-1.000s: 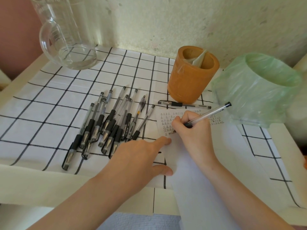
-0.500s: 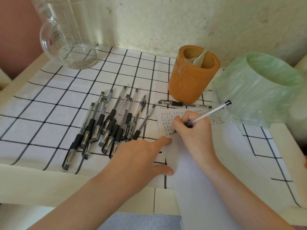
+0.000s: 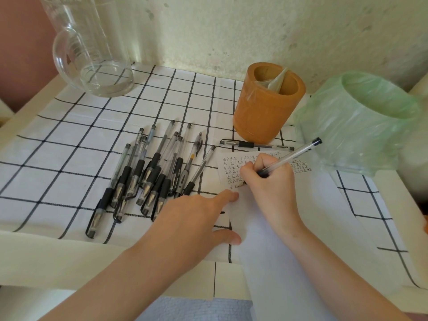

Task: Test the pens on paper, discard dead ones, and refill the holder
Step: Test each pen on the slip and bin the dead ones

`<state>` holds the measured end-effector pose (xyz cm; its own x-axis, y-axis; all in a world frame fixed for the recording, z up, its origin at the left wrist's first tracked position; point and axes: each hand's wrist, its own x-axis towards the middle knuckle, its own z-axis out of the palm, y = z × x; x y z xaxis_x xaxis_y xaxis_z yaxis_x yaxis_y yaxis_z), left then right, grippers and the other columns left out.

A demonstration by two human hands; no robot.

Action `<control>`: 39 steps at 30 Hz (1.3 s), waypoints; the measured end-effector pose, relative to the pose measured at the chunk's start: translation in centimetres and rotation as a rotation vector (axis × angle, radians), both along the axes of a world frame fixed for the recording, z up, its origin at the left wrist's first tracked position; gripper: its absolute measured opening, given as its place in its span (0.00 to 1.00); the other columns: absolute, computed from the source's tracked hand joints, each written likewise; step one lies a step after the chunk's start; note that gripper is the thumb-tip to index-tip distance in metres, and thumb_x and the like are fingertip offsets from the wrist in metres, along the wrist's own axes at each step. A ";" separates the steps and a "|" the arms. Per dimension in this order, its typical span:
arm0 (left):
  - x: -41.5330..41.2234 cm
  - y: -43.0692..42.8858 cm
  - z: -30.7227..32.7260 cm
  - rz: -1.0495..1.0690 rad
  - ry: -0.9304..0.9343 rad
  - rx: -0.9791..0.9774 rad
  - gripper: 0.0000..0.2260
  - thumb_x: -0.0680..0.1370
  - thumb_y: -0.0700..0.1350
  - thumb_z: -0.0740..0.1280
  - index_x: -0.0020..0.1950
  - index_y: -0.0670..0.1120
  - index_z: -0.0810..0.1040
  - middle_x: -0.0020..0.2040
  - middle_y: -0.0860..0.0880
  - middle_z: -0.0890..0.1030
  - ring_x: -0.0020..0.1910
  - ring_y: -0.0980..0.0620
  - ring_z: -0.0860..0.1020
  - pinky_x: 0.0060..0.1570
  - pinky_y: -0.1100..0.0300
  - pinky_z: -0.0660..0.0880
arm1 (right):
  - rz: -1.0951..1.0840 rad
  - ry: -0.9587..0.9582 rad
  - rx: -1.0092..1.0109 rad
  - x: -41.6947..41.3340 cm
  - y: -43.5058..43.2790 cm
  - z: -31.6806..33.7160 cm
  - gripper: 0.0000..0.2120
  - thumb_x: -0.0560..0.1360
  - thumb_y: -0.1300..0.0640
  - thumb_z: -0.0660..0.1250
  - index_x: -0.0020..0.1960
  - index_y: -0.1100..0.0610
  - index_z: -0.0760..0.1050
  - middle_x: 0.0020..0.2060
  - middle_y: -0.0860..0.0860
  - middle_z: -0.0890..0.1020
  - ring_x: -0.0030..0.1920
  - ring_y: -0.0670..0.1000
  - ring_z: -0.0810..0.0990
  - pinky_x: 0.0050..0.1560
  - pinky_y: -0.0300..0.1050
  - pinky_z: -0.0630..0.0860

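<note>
Pen under test: the clear-barrelled pen [image 3: 294,155] is in your right hand [image 3: 268,184], tip end down on the upper left part of the paper [image 3: 289,228], cap end slanting up towards the bin.
Paper: it lies on the checked cloth [image 3: 69,147] in front of the holder, and its top is covered in rows of small test marks. The pen's tip is hidden under your hand.
Step in hand: by the look of it, you are trying this pen among those marks.
Doing it well: write on a bare patch just beside the existing marks, so a faint line is not mistaken for old ink. Use light, even pressure and make several strokes before you call it dead.
Right hand: your fingers [image 3: 261,162] are curled tight round the lower barrel in a writing grip.
Left hand: your left hand [image 3: 196,218] lies palm down with fingers straight. Forefinger and thumb press the sheet's left edge, and the hand holds nothing.
Waiting pens: the pile of pens [image 3: 150,179] lies just left of the paper, tips towards you.
Single pen: one pen [image 3: 252,144] lies crosswise between holder and paper.
Holder: the orange holder [image 3: 266,112] stands beyond the paper. No pens are in it, only what looks like clear wrapping.
Bin: the green-bagged bin [image 3: 361,126] stands right of the holder, near the paper's top corner.
Further out: a glass jug [image 3: 92,54] stands at the counter's [image 3: 46,258] far left.
</note>
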<state>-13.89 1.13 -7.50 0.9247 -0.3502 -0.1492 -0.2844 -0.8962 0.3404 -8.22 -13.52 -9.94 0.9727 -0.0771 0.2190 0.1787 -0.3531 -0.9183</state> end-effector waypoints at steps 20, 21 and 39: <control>-0.1 0.0 0.2 0.004 0.018 0.000 0.28 0.72 0.65 0.61 0.69 0.64 0.55 0.31 0.56 0.67 0.35 0.56 0.69 0.37 0.62 0.67 | 0.107 0.422 0.530 0.4 -1.8 2.5 0.13 0.77 0.53 0.63 0.40 0.62 0.75 0.24 0.53 0.72 0.25 0.50 0.70 0.23 0.39 0.65; -0.1 0.0 0.2 0.004 0.018 0.001 0.28 0.72 0.65 0.61 0.69 0.64 0.55 0.31 0.56 0.67 0.35 0.56 0.69 0.36 0.62 0.66 | 0.116 0.437 0.535 0.1 -1.9 2.6 0.11 0.77 0.56 0.63 0.40 0.61 0.74 0.25 0.53 0.73 0.25 0.50 0.70 0.23 0.38 0.65; 0.6 0.6 1.4 0.172 0.179 -0.832 0.22 0.80 0.38 0.54 0.69 0.58 0.53 0.42 0.56 0.75 0.43 0.53 0.73 0.43 0.66 0.69 | 0.176 0.412 0.496 -2.5 -2.4 4.8 0.13 0.65 0.51 0.70 0.34 0.57 0.70 0.23 0.49 0.70 0.22 0.47 0.64 0.22 0.35 0.60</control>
